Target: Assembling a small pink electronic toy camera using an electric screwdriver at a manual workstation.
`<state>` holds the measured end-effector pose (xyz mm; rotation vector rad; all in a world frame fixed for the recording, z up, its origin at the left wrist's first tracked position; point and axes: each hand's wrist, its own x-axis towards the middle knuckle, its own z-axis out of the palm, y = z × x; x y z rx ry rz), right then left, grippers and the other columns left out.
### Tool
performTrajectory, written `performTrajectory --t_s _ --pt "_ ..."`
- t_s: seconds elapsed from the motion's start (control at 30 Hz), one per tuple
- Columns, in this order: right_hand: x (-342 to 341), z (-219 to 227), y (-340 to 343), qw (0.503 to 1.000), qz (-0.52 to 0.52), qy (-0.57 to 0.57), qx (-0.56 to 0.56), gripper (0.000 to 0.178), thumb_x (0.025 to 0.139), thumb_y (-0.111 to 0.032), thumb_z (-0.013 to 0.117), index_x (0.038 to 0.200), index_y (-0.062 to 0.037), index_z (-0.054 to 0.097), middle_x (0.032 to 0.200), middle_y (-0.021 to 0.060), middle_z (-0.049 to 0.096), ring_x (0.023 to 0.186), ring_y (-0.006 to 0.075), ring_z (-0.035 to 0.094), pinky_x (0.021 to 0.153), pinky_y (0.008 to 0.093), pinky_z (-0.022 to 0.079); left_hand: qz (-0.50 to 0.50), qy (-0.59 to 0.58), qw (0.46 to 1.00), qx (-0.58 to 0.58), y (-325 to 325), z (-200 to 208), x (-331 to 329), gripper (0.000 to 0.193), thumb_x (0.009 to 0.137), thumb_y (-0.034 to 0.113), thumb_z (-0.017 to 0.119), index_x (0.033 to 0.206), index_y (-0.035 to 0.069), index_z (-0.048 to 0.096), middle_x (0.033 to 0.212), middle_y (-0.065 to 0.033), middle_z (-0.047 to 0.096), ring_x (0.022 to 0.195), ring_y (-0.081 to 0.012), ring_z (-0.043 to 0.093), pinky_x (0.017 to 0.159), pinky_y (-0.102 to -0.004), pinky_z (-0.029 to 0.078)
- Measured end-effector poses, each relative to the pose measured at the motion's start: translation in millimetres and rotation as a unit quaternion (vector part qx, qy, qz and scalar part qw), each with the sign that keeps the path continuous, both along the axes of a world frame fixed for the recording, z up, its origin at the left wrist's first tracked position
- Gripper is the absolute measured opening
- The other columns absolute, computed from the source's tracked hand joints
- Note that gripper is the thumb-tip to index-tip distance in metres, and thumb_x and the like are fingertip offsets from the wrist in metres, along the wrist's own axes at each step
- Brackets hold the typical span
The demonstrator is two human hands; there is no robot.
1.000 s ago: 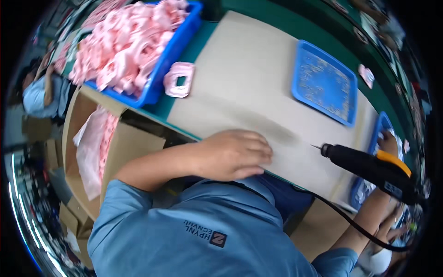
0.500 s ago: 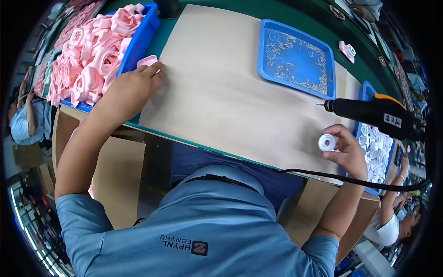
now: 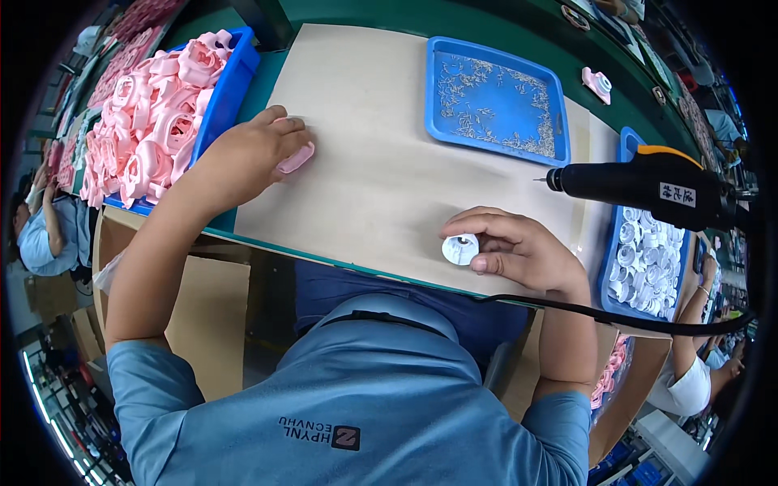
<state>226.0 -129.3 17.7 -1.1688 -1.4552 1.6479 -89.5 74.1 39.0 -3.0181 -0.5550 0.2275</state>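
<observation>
My left hand (image 3: 263,150) is closed on a pink plastic part (image 3: 297,158) above the left side of the brown board (image 3: 356,121). Most of that part lies hidden under my fingers. Between the thumb and fingers of my right hand (image 3: 519,243) is a small round white plastic cap (image 3: 460,249), its hollow side showing. This hand is over the board's near edge, right of centre. The two parts are well apart. A black electric screwdriver (image 3: 632,185) with an orange lever lies beyond my right hand, its bit pointing left.
A blue bin (image 3: 235,89) heaped with pink parts (image 3: 154,121) stands at left. A blue tray (image 3: 433,105) of small screws is at the far side. White caps (image 3: 648,259) fill a blue bin at right. A black cable (image 3: 616,316) crosses the near edge. Other people sit at both sides.
My left hand has brought the pink part away from the bin, rightward and nearer. My right hand has carried the white cap left from beside the white bin, and the cap has turned.
</observation>
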Motion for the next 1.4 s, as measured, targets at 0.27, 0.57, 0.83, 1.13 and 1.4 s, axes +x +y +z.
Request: performTrajectory --t_s 0.27,0.57,0.83,1.13,1.4 --pt "-41.8 8.0 16.1 0.963 -0.16 0.173 0.127 0.041 0.083 -0.005 0.068 0.121 0.0032 0.055 0.125 0.0128 0.05 0.103 0.0182 0.057 0.082 0.0287 0.051 0.156 -0.423 0.55 -0.703 -65.1 -29.2 47.7 0.08 0.074 0.053 0.074 0.128 0.001 0.046 0.121 -0.0126 0.058 0.11 -0.0246 0.06 0.093 -0.0383 0.05" --pt "-57.6 -4.8 22.6 0.955 -0.228 0.067 0.178 0.041 0.081 0.001 0.069 0.119 0.0024 0.054 0.123 0.014 0.05 0.103 0.0208 0.058 0.081 0.0295 0.053 0.11 -0.429 0.396 -0.805 -88.4 -50.4 62.2 0.081 0.076 0.046 0.075 0.133 0.0 0.04 0.124 -0.0155 0.054 0.113 -0.027 0.057 0.095 -0.0422 0.049" --pt "-63.5 -10.1 26.1 0.928 -0.237 -0.014 0.288 0.033 0.076 0.009 0.07 0.105 -0.0023 0.057 0.121 0.0157 0.05 0.104 0.0233 0.059 0.084 0.0318 0.054 0.13 -0.451 0.368 -0.802 -91.2 -53.0 64.3 0.081 0.076 0.044 0.076 0.134 0.0 0.04 0.131 -0.0119 0.05 0.117 -0.0225 0.054 0.097 -0.0407 0.048" --pt "-69.5 -5.4 19.3 0.916 -0.279 -0.075 0.28 0.034 0.072 -0.007 0.078 0.102 -0.0017 0.062 0.111 0.0166 0.062 0.103 0.0275 0.063 0.085 0.0335 0.053 0.14 -0.434 0.354 -0.817 -96.2 -45.0 65.4 0.088 0.06 0.012 0.088 0.134 -0.001 0.043 0.129 -0.0128 0.054 0.116 -0.0227 0.056 0.099 -0.0375 0.047" --pt "-64.8 -7.8 10.1 0.896 -0.262 -0.116 0.34 0.036 0.069 -0.006 0.079 0.101 0.0002 0.063 0.105 0.0149 0.063 0.095 0.0242 0.064 0.077 0.0306 0.056 0.099 -0.462 0.47 -0.746 -110.1 -47.7 73.7 0.09 0.062 0.002 0.086 0.137 -0.002 0.039 0.127 -0.0117 0.054 0.116 -0.021 0.055 0.096 -0.0353 0.049"
